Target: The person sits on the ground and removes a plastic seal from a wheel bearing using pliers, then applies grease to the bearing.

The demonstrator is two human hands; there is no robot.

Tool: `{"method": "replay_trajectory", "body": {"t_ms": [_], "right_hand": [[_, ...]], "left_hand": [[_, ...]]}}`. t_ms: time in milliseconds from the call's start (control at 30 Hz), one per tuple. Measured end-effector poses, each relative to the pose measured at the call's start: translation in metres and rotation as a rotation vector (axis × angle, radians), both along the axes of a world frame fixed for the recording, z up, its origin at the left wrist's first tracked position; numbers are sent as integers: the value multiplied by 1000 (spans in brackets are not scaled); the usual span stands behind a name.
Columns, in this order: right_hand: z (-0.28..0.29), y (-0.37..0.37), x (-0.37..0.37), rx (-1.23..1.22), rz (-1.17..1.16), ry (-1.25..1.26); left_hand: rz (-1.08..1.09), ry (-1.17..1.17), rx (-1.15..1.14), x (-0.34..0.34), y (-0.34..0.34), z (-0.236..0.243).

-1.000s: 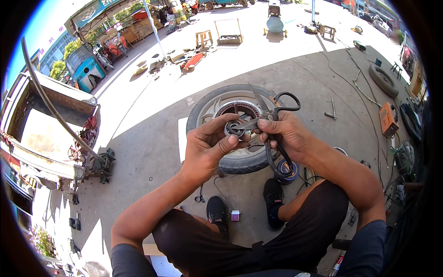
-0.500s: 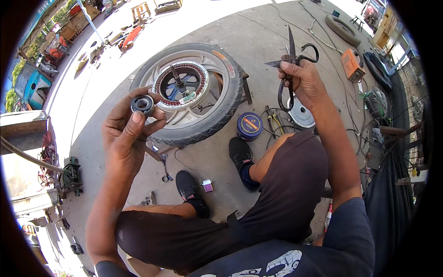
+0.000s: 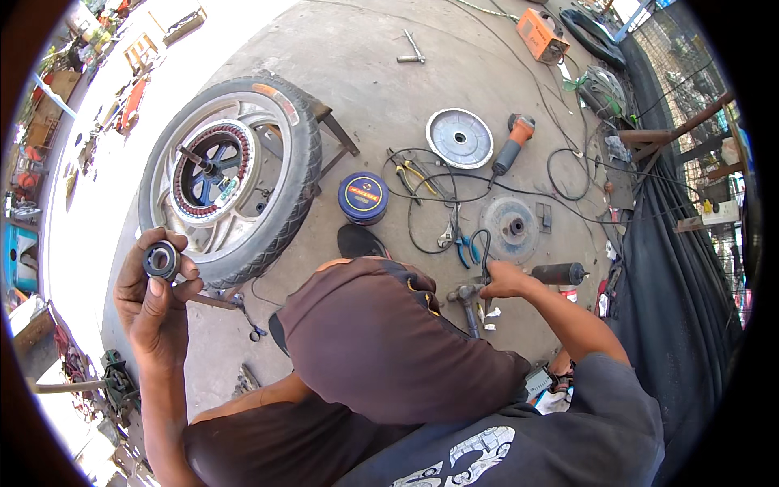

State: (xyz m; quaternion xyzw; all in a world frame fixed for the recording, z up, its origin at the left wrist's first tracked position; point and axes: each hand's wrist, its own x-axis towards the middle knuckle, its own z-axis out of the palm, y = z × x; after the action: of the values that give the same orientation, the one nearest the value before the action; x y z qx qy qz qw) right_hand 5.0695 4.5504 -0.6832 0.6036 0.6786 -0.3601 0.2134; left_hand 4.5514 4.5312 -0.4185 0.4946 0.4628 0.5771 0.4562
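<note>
Evidently, we have our left hand [image 3: 152, 302] closed narrowly on a ball bearing [image 3: 161, 260], thumb against fingertips round its outer ring; it is held up before the lower left edge of the hub-motor wheel [image 3: 256, 170], and whether it touches the tyre we cannot tell; our right hand [image 3: 509, 282], well to the right of the wheel, is at the black-handled scissors [image 3: 488, 245], beside a hammer [image 3: 465, 308]; its fingers are partly hidden, so we cannot tell whether it grips or merely touches them.

As we judge it, the bearing is the likelier loss; a light pinch with grimy fingers could let it slip, and it could land among the wheel's stator windings [image 3: 246, 154] or pick up grit from the floor right of the wheel; over there, the looped cable [image 3: 412, 231] and blue-handled pliers [image 3: 463, 253] lie close to the scissors, so a careless sweep of the right hand could snag the cable or nick a finger on the blades.
</note>
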Motion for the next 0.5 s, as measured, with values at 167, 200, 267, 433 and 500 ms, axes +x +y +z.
{"method": "replay_trajectory", "body": {"t_ms": [167, 200, 267, 433, 500], "right_hand": [[-51, -46, 35, -124, -129, -94], [-67, -60, 50, -182, -208, -105], [-91, -81, 66, -277, -350, -39], [-85, -95, 53, -450, -743, 158], [-73, -97, 43, -500, -840, 113]], "left_hand": [[-6, 0, 12, -1, -3, 6], [-14, -28, -4, 3, -1, 3], [-37, -48, -25, 9, 2, 5], [-84, -74, -27, 8, 3, 9], [-129, -109, -23, 8, 5, 9]]}}
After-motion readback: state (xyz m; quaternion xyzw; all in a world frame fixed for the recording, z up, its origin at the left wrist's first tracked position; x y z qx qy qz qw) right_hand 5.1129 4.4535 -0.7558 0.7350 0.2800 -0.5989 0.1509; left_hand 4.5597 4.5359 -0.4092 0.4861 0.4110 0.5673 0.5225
